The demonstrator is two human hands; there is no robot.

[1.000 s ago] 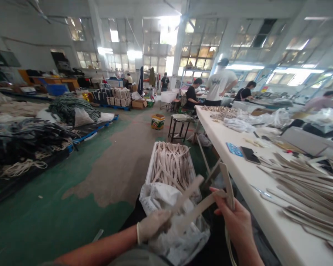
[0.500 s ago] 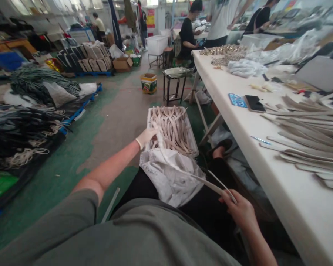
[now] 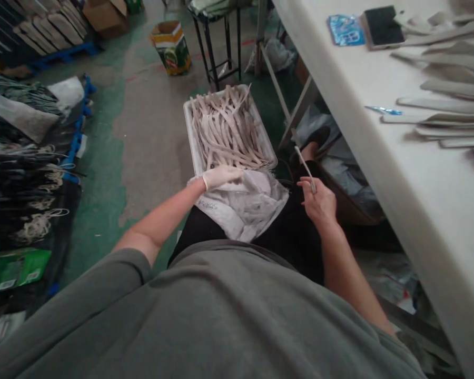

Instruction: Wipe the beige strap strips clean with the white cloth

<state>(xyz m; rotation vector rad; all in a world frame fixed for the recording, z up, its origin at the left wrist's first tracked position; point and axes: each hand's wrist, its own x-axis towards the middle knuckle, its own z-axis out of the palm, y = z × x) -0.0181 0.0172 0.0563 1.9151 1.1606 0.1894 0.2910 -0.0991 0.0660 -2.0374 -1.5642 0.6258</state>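
Note:
My left hand (image 3: 223, 176), in a pale glove, lies over the near end of a white plastic tray (image 3: 190, 138) and the top of a white woven sack (image 3: 256, 210) on my lap. Its fingers are stretched out to the right, and I see nothing held in it. Many beige strips (image 3: 225, 126) fill the tray in a loose heap. To the right, above my thigh, my right hand (image 3: 318, 200) is closed on a thin, pale stick (image 3: 305, 162) that points up and away; its exact kind is unclear.
A long white table (image 3: 339, 79) runs along my right, with grey strips (image 3: 450, 121), a dark phone-like slab (image 3: 385, 26), a blue packet (image 3: 345, 30) and a small blue-white wrapper (image 3: 383, 110). Ahead stand a black-legged stool (image 3: 207, 47) and a carton (image 3: 171, 47). Bundled cords (image 3: 19, 179) lie left.
The view has tilted down. My left hand has come back from the strips to the tray's near end. The long strip stretched between my hands is gone from them; my right hand keeps the stick.

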